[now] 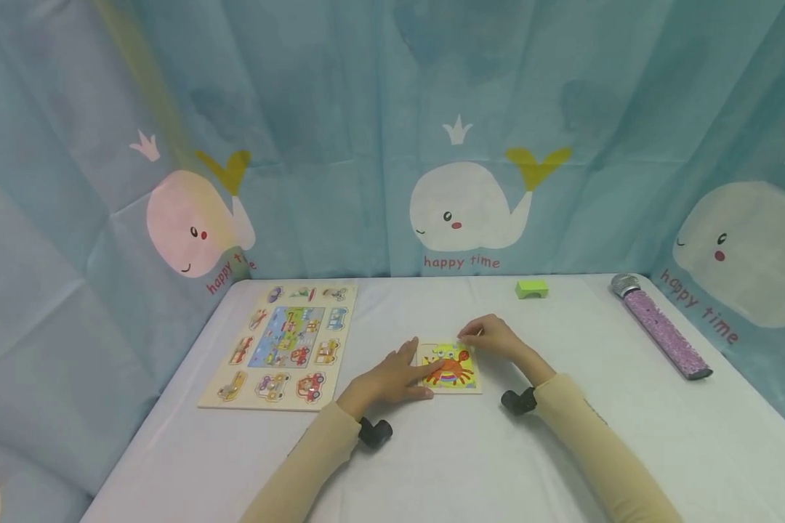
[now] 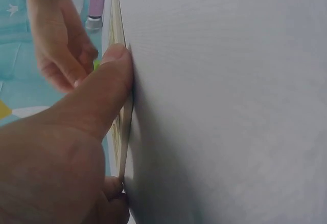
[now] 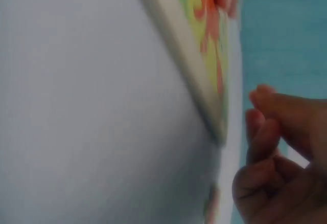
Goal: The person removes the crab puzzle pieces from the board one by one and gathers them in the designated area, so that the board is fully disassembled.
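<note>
A small square wooden puzzle board (image 1: pixel 468 380) with a red crab on a yellow ground lies on the table. My left hand (image 1: pixel 395 376) rests at its left side, fingers spread, one finger across the crab. In the left wrist view, the thumb (image 2: pixel 102 88) lies along the near edge of the board (image 2: pixel 122 155). My right hand (image 1: pixel 492 336) is over the board's far right corner. In the right wrist view its thumb and forefinger (image 3: pixel 276 109) come together, the other fingers curled; nothing shows between them.
A larger wooden vehicle puzzle (image 1: pixel 262 398) lies to the left. At the back stands a green arch-shaped block (image 1: pixel 532 290). A glittery purple microphone (image 1: pixel 667 330) lies on the right. Curtains with whales (image 1: pixel 471 207) hang behind the white table (image 1: pixel 445 465).
</note>
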A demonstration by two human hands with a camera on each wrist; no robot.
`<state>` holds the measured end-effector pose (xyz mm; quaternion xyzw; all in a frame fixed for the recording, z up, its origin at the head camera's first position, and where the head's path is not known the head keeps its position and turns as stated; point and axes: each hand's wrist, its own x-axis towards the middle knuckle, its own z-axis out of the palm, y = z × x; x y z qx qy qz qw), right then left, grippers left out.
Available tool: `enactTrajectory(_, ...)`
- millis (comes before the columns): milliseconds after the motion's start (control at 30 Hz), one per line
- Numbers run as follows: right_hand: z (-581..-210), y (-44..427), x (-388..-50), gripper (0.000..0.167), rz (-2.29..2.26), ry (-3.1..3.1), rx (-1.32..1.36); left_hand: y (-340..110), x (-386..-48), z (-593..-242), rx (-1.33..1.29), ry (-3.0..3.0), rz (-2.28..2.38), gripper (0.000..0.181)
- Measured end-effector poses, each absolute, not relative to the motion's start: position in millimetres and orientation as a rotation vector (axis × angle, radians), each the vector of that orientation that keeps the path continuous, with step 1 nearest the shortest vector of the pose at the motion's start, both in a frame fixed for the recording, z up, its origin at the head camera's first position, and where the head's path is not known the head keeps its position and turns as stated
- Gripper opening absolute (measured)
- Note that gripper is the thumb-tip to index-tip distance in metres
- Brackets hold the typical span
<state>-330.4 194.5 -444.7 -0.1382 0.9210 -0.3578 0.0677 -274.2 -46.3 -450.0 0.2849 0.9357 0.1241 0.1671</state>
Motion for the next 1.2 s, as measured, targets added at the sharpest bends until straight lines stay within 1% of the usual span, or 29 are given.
enactTrajectory(167, -446.0, 173.6, -328.7, 0.013, -1.029, 2.704, -0.637, -45.5, -275.7, -448.5, 0.835, 2.660, 0.346, 0.061)
enactTrajectory(333, -448.5, 164.7, -325.4, 0.016, -0.961, 2.689, -0.734, -45.4, -277.6, -449.6, 0.862, 2.665, 0.324, 0.061)
enactTrajectory(733, -452.0, 161.4, -322.4, 0.015, -0.879, 2.706, -0.745, -47.4, -276.6, -454.0, 0.875, 2.675, 0.313, 0.060)
enactTrajectory(967, -454.1, 160.1, -323.3, 0.016, -0.794, 2.740, -0.811, -46.7, -274.6, -451.5, 0.834, 2.683, 0.317, 0.061)
enactTrajectory(1200, -454.0, 160.1, -322.2, 0.014, -0.809, 2.745, -0.769, -45.6, -274.0, -450.2, 0.828, 2.685, 0.313, 0.061)
